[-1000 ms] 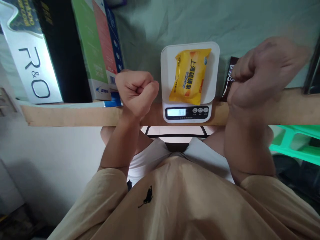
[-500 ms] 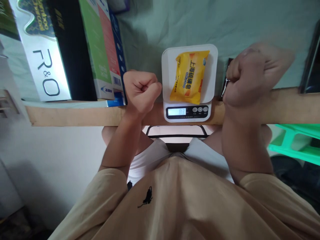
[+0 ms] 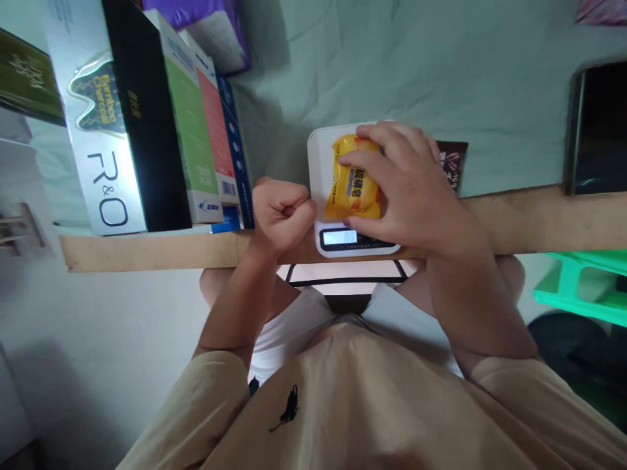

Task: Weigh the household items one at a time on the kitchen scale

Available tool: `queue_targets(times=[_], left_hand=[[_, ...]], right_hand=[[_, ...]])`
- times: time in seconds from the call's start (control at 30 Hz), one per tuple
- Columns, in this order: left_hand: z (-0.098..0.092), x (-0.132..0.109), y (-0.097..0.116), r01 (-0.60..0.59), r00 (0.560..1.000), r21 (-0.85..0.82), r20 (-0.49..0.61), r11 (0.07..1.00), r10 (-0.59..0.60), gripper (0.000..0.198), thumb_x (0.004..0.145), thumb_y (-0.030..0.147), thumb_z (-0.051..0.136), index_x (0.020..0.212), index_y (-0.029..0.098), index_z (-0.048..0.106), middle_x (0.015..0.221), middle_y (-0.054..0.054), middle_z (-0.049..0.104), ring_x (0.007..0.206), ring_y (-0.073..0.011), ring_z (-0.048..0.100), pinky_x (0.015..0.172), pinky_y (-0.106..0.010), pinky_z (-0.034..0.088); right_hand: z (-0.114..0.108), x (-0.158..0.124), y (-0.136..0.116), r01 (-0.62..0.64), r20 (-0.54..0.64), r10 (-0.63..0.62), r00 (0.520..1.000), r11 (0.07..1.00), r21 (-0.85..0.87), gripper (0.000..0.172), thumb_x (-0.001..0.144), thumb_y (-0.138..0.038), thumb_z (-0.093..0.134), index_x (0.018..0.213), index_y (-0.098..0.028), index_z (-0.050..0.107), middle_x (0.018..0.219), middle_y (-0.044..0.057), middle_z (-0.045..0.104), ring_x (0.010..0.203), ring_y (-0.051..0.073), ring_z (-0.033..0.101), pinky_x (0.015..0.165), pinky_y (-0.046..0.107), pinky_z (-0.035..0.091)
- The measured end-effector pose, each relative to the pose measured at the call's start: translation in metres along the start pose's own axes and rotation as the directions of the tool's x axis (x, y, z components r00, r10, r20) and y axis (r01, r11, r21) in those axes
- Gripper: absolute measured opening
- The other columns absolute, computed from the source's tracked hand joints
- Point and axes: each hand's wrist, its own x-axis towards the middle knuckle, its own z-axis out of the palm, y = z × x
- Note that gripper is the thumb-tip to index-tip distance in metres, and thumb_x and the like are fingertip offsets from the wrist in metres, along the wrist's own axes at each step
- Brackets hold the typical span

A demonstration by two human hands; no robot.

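A bar of soap [image 3: 353,186] in a yellow wrapper lies on the white kitchen scale [image 3: 318,147], whose small display is lit. My right hand [image 3: 409,179] reaches over it from the right, with the thumb at the near edge and the fingers across the far side. Left of the scale, my left hand [image 3: 281,212] rests as a closed fist at the table edge, and nothing shows in it. Behind my right hand a dark brown packet [image 3: 454,160] is partly hidden.
Several boxes stand upright at the left, including a silver R&O box [image 3: 110,183] and a green one [image 3: 189,124]. Behind them lies a purple pack [image 3: 215,29]. A black object [image 3: 600,127] lies at the right. A green stool [image 3: 578,281] stands below the table.
My right hand has moved left, opened from a fist and closed over the soap. The brown packet shows more now. My left fist stays beside the scale; the view has tilted slightly.
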Motion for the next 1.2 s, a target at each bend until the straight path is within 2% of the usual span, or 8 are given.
queue_targets(times=[0.13,0.37,0.6,0.7,0.8,0.87,0.97,1.2], left_hand=[[0.003,0.002,-0.001,0.015,0.999,-0.001,-0.039,1.000,-0.015,0.054,0.082,0.025,0.059,0.054,0.016,0.014,0.050,0.003,0.007,0.046,-0.0033,0.005,0.043,-0.028,0.006],[-0.001,0.004,0.009,-0.003,1.000,-0.061,-0.029,0.998,0.002,0.047,0.078,0.013,0.056,0.054,0.016,0.016,0.050,0.004,0.010,0.046,-0.0023,0.008,0.043,-0.026,0.008],[-0.012,-0.004,0.017,-0.091,0.995,-0.071,-0.045,0.993,0.088,0.048,0.079,0.013,0.057,0.054,0.016,0.015,0.050,0.004,0.009,0.046,-0.0025,0.007,0.042,-0.027,0.008],[-0.012,-0.006,0.019,-0.097,0.994,-0.056,-0.047,0.994,0.094,0.052,0.086,0.018,0.057,0.056,0.016,0.015,0.049,0.004,0.009,0.046,-0.0026,0.007,0.043,-0.027,0.008],[-0.011,-0.003,0.020,-0.147,0.988,-0.076,-0.049,0.986,0.144,0.052,0.088,0.019,0.057,0.058,0.016,0.015,0.049,0.004,0.010,0.046,-0.0034,0.007,0.044,-0.027,0.007],[-0.012,0.000,0.021,-0.188,0.982,-0.071,-0.020,0.979,0.188,0.049,0.085,0.014,0.057,0.059,0.016,0.016,0.049,0.004,0.010,0.045,-0.0037,0.008,0.043,-0.027,0.008],[-0.016,0.004,0.022,-0.182,0.983,0.014,0.031,0.983,0.182,0.044,0.076,0.002,0.055,0.060,0.016,0.016,0.050,0.005,0.010,0.045,-0.0034,0.009,0.043,-0.026,0.010],[-0.021,0.008,0.021,-0.218,0.976,0.122,0.033,0.968,0.216,0.045,0.066,-0.004,0.054,0.063,0.017,0.015,0.052,0.006,0.009,0.048,-0.0036,0.008,0.042,-0.025,0.010]], right_hand=[[0.002,0.001,0.003,-0.002,0.023,0.002,1.000,1.000,-0.015,0.072,0.077,-0.046,0.078,0.144,-0.035,0.055,0.166,0.004,0.041,0.155,0.035,0.039,0.133,0.060,0.030],[0.003,0.009,0.006,0.007,0.044,-0.007,0.999,1.000,-0.003,0.077,0.073,-0.037,0.080,0.145,-0.032,0.053,0.156,0.010,0.049,0.142,0.038,0.048,0.115,0.059,0.045],[-0.004,0.017,0.002,-0.026,0.042,0.026,0.999,1.000,-0.016,0.081,0.070,-0.035,0.081,0.146,-0.030,0.054,0.142,0.013,0.052,0.130,0.034,0.051,0.121,0.054,0.043],[-0.014,0.044,-0.006,-0.009,0.050,0.009,0.999,1.000,-0.019,0.081,0.073,-0.035,0.078,0.149,-0.025,0.051,0.143,0.012,0.052,0.133,0.035,0.049,0.123,0.054,0.041],[-0.016,0.092,-0.016,0.058,0.083,-0.053,0.995,0.997,-0.054,0.073,0.084,-0.035,0.069,0.153,-0.025,0.045,0.151,0.006,0.048,0.141,0.030,0.045,0.131,0.050,0.036],[-0.008,0.127,-0.022,0.079,0.113,-0.070,0.991,0.994,-0.080,0.071,0.085,-0.033,0.068,0.151,-0.025,0.046,0.151,0.002,0.047,0.144,0.028,0.045,0.128,0.046,0.040],[0.011,0.169,-0.027,0.183,0.224,-0.160,0.961,0.979,-0.085,0.069,0.086,-0.035,0.072,0.149,-0.018,0.048,0.152,0.007,0.047,0.146,0.034,0.045,0.122,0.052,0.047],[0.042,0.204,-0.035,0.214,0.287,-0.157,0.945,0.960,-0.179,0.067,0.081,-0.025,0.080,0.134,-0.008,0.042,0.158,0.008,0.042,0.146,0.033,0.045,0.125,0.052,0.047]])
